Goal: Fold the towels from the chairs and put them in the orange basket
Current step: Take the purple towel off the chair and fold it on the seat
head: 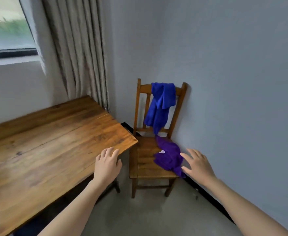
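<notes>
Purple towel [169, 157] is a crumpled heap on the right side of the chair [145, 160] seat. It runs roughly from far to the near right corner, with one tail drooping off the edge. Looks soft, light and floppy, so I'd grab that tail or a corner, not the middle. Blue towel [160, 106] hangs lengthwise down the backrest. Right hand [198, 165] is right at the purple one, fingers spread, holding nothing. Left hand [107, 163] hovers by the table [54, 142] corner, fingers loosely together.
</notes>
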Motion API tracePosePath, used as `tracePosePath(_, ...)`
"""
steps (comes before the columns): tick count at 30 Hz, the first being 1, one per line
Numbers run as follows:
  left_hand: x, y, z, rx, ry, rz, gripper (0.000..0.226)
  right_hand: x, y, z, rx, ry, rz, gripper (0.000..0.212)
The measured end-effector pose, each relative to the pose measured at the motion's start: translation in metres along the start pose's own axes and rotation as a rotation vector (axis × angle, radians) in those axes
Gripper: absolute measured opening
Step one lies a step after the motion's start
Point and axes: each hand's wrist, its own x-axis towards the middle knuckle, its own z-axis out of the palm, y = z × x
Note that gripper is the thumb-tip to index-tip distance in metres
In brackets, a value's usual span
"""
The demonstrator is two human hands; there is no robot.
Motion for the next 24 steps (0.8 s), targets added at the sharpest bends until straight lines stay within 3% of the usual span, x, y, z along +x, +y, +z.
tracePosePath(8, 0.025, 0.015, 0.054, -0.080, -0.200, 0.054, 0.046, -0.041, 0.009, 0.017, -0.004, -0.221, 0.157, 0.070)
tracePosePath(17, 0.062, 0.133, 0.096, -0.096, -0.253, 0.179, 0.045, -0.047, 0.102, 0.016, -0.008, -0.226, 0.223, 0.065)
tracePosePath(24, 0.099, 0.245, 0.148, -0.140, -0.253, 0.043, 0.045, -0.036, 0.212, 0.029, 0.088, -0.234, 0.216, 0.054)
